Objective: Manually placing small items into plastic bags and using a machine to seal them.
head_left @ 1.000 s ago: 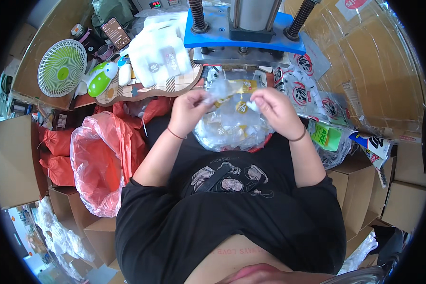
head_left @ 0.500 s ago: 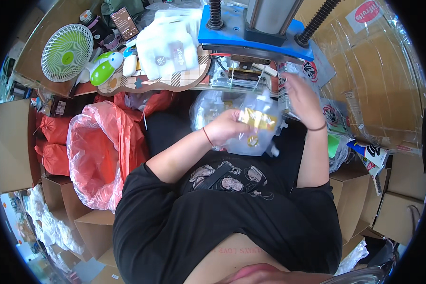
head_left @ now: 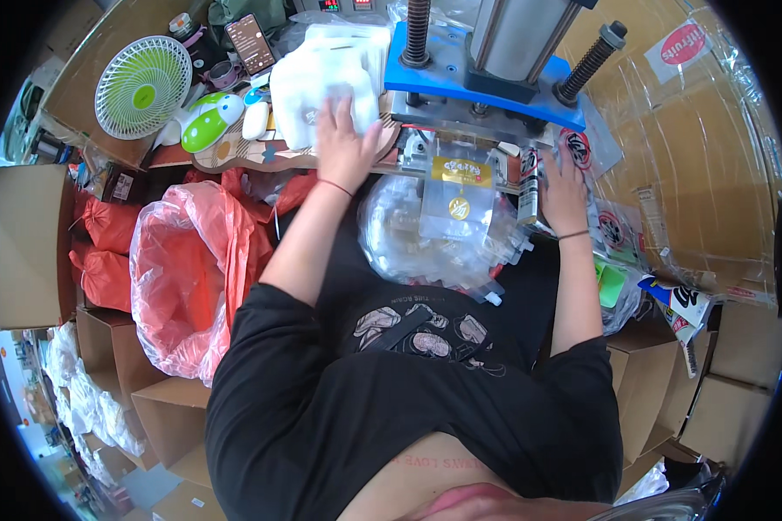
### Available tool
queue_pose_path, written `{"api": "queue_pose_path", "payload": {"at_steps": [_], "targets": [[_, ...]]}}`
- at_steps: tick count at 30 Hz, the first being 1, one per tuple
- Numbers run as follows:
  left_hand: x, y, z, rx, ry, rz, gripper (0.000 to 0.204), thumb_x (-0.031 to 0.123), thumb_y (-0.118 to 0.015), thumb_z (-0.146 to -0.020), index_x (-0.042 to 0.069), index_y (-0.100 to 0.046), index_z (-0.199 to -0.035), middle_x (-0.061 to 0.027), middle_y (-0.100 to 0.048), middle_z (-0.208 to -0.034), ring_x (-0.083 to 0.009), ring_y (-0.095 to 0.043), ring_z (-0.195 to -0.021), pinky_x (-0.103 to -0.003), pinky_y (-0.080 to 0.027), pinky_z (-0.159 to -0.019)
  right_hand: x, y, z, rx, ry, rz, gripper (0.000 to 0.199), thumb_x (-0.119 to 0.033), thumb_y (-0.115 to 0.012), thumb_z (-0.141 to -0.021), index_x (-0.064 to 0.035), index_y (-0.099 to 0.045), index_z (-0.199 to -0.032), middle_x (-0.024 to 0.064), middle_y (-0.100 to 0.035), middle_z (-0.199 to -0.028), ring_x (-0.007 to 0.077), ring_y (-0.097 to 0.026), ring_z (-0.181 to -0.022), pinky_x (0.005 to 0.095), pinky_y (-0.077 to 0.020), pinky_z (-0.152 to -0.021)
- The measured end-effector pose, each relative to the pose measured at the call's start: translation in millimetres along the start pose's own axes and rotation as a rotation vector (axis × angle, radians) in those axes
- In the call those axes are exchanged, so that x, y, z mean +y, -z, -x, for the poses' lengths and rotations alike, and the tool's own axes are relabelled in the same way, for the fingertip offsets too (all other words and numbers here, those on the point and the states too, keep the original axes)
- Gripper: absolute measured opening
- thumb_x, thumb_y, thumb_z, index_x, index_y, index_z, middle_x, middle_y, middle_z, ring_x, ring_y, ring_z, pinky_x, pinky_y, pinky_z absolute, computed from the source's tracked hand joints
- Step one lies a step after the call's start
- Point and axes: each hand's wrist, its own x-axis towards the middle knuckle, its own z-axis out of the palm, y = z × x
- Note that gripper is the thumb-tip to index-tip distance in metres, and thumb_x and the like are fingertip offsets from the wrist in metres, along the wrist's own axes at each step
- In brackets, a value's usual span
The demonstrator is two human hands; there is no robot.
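Note:
My left hand (head_left: 346, 146), slightly blurred, lies with spread fingers over a stack of white translucent pouches (head_left: 297, 102) on the bench. My right hand (head_left: 566, 195) reaches flat with fingers stretched, right of the press and beside a printed cylindrical thing (head_left: 528, 187); it grips nothing I can see. Between my hands, a clear pouch (head_left: 454, 224) with a gold label hangs from the front of the blue press (head_left: 482, 80), its top edge under the press head. Below it, on my lap, sits a pile of clear spouted pouches (head_left: 391, 230).
A green and white fan (head_left: 143, 87), a phone (head_left: 249, 43) and a white mouse (head_left: 255, 121) stand at the far left. A red plastic bag (head_left: 178, 286) lines an opening at my left. A large cardboard wall (head_left: 695, 156) rises at the right, with cartons (head_left: 643, 373) below.
The gold-labelled pouch has gone from my left hand to the press front. My left hand has moved up and left onto the white stack; my right hand has come down slightly, beside the press.

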Motion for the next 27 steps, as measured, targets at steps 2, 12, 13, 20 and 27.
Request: {"api": "queue_pose_path", "payload": {"at_steps": [2, 12, 13, 20, 27], "targets": [[-12.0, 8.6, 12.5, -0.106, -0.12, -0.044, 0.06, 0.03, -0.072, -0.087, 0.004, -0.048, -0.135, -0.023, -0.06, -0.122, -0.0381, -0.058, -0.115, -0.048, -0.043, -0.1, 16.5, -16.7, -7.4, -0.038, 0.034, 0.016, 0.042, -0.005, -0.06, -0.086, -0.0098, -0.055, -0.127, 0.018, -0.053, -0.13, 0.0405, -0.053, -0.114, 0.0463, -0.0467, -0.094], [-11.3, 41.9, 54.3, -0.558, 0.15, 0.383, 0.021, 0.008, -0.061, -0.084, 0.007, -0.068, -0.104, -0.009, -0.067, -0.114, -0.0335, -0.064, -0.103, -0.046, -0.05, -0.086, 14.5, 8.1, 8.1, -0.341, -0.058, -0.004, 0.036, -0.006, -0.066, -0.083, -0.0099, -0.061, -0.118, 0.018, -0.058, -0.114, 0.0381, -0.058, -0.103, 0.0425, -0.0495, -0.087], [-6.7, 44.8, 53.9, -0.563, 0.145, 0.389, 0.021, 0.008, -0.061, -0.084, 0.007, -0.068, -0.104, -0.009, -0.067, -0.114, -0.0335, -0.064, -0.103, -0.046, -0.05, -0.086, 23.6, 3.8, 13.0, -0.284, -0.021, -0.076, 0.034, -0.006, -0.066, -0.083, -0.0089, -0.062, -0.116, 0.0176, -0.059, -0.11, 0.0376, -0.059, -0.1, 0.042, -0.0497, -0.084], [58.1, 72.1, 56.3, -0.158, -0.337, 0.391, 0.019, 0.006, -0.062, -0.079, 0.007, -0.067, -0.098, -0.0088, -0.065, -0.112, -0.0332, -0.064, -0.103, -0.045, -0.051, -0.086, 28.1, 9.9, 28.6, -0.051, -0.014, -0.298, 0.026, -0.006, -0.066, -0.086, -0.005, -0.063, -0.112, 0.0148, -0.06, -0.1, 0.0339, -0.062, -0.086, 0.0403, -0.0505, -0.074], [95.4, -41.3, 185.6, -1.133, -0.72, 0.224, 0.037, 0.022, -0.06, -0.085, 0.012, -0.067, -0.12, -0.0105, -0.054, -0.141, -0.0308, -0.047, -0.135, -0.045, -0.037, -0.112, 22.6, 6.0, 29.7, -0.033, -0.23, -0.372, 0.026, -0.013, -0.069, -0.088, -0.0056, -0.063, -0.112, 0.0148, -0.064, -0.096, 0.031, -0.064, -0.078, 0.0403, -0.0504, -0.071]]}}
